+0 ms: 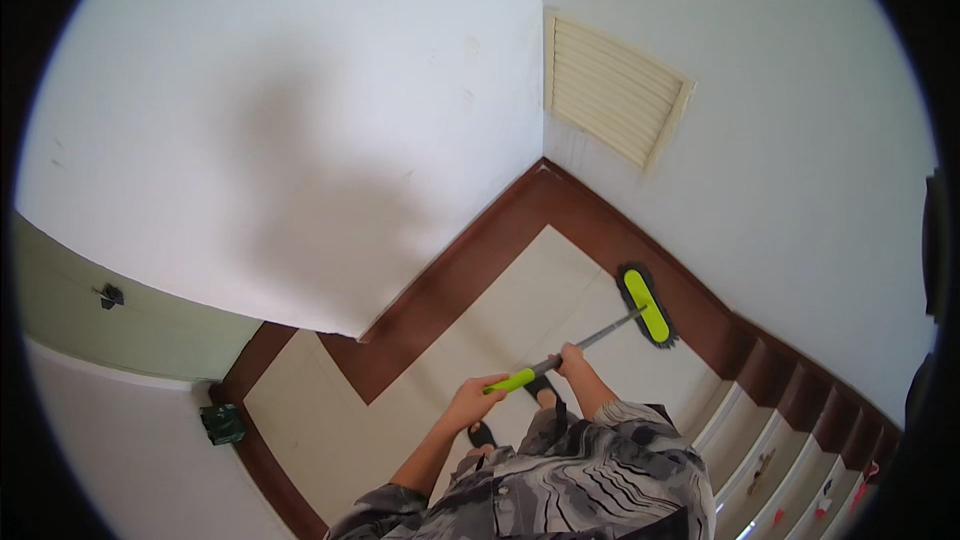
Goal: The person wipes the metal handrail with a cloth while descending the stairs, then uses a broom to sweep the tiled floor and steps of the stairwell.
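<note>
A flat mop with a bright green head plate [646, 305] and a dark grey fringe lies on the floor at the right. Its head rests partly over the reddish-brown border band, close to the wall's base. The grey pole [611, 329] slants from the head back towards me and ends in a green grip [512, 382]. My left hand [474, 399] is closed around the upper end of that grip. Further down, my right hand [570, 360] is wrapped about the grey part of the pole.
Stairs [757, 450] go down at the lower right, with small red and other bits on several steps. White walls meet in a corner ahead, beside a cream louvred vent [615, 90]. A dark green object [223, 424] sits by the left wall. Pale tiles [540, 292] cover the landing.
</note>
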`<state>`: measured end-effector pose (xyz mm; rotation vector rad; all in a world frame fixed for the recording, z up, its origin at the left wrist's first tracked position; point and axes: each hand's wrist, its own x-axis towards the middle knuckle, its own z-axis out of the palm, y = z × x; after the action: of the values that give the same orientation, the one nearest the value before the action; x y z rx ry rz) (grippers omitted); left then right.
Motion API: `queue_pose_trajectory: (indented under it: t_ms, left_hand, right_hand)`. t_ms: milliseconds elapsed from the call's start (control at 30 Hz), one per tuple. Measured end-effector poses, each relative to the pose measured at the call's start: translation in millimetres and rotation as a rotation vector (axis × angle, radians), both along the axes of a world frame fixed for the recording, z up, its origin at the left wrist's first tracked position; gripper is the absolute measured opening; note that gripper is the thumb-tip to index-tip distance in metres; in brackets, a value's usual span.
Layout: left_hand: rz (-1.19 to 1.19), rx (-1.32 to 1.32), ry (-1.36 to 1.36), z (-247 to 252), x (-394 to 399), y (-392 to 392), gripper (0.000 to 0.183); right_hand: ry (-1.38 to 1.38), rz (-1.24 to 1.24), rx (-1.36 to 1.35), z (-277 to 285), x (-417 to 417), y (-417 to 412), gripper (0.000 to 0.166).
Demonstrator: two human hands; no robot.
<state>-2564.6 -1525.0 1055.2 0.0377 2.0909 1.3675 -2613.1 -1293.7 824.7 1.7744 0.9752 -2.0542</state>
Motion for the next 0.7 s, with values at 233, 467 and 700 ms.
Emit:
queue_pose_trajectory:
  t_ms: [233, 467, 700]
  left_hand:
    - [0.194, -0.057, -0.032, 75, 55, -141, 0.034]
    - [0.457, -0.192, -0.027, 131, 140, -216, 0.032]
    - [0.572, 0.022, -0.139, 94, 159, -205, 0.031]
  right_hand:
    - [0.138, -0.044, -0.117, 2, 38, -184, 0.040]
    - [0.031, 0.306, -0.130, 86, 80, -326, 0.038]
    - [0.091, 0.462, -0.154, 78, 68, -307, 0.032]
